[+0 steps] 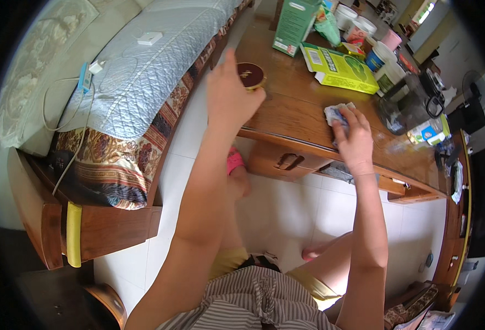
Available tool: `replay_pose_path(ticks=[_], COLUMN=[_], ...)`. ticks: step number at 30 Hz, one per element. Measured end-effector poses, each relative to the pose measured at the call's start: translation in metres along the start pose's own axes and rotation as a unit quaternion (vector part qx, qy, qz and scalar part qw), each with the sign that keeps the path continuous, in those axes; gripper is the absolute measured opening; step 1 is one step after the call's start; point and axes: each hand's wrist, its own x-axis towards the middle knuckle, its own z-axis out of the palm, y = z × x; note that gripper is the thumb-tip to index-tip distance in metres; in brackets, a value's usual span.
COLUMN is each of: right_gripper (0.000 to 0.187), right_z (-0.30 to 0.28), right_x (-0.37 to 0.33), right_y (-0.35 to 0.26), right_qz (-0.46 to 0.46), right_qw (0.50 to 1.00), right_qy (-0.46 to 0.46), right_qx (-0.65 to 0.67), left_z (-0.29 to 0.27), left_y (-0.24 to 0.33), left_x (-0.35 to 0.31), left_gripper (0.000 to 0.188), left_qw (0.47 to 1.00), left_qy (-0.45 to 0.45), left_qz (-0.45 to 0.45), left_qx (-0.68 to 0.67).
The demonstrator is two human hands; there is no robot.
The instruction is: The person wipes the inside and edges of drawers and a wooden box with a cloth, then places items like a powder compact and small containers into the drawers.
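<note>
My left hand (230, 99) is wrapped around a round container with a dark red, gold-rimmed lid (251, 75), at the left end of the brown wooden table (292, 113). Whether the container touches the tabletop, I cannot tell. Near the table's front edge, my right hand (355, 137) presses a crumpled white and blue cloth (336, 113) against the wood, its fingers bent over it. Beyond the cloth lies a yellow-green flat box (338, 69). A dark transparent jug (407, 104) stands to the right of my right hand.
A tall green box (296, 27) and several tubs (358, 30) crowd the table's far side. Below the front edge hangs a drawer (283, 160). At the left is a wooden sofa with a pale blue quilted cover (138, 71), a white cable and a small white box (150, 38).
</note>
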Motion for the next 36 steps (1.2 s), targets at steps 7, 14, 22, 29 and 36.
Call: replay_pose_path(ticks=[7, 14, 22, 29, 36], right_gripper=[0.038, 0.038, 0.022, 0.019, 0.020], right_z=[0.079, 0.141, 0.067, 0.014, -0.047], right_x=[0.062, 0.144, 0.042, 0.003, -0.045], right_y=[-0.090, -0.099, -0.146, -0.053, 0.057], right_qz=[-0.129, -0.103, -0.217, -0.123, 0.032], right_qw=[0.981, 0.982, 0.932, 0.968, 0.994], right_qy=[-0.064, -0.102, -0.111, -0.086, -0.011], right_qx=[0.133, 0.121, 0.268, 0.201, 0.104], left_z=[-0.031, -0.017, -0.013, 0.037, 0.046], left_y=[-0.055, -0.060, -0.033, 0.032, 0.045], left_x=[0.011, 0.012, 0.009, -0.007, -0.015], left_gripper=[0.087, 0.086, 0.085, 0.081, 0.088], left_qw=[0.980, 0.968, 0.979, 0.998, 0.995], left_qy=[0.089, 0.124, 0.135, -0.043, -0.045], left_qz=[-0.168, -0.171, -0.092, -0.002, 0.086], left_qx=[-0.054, -0.135, -0.122, -0.043, 0.036])
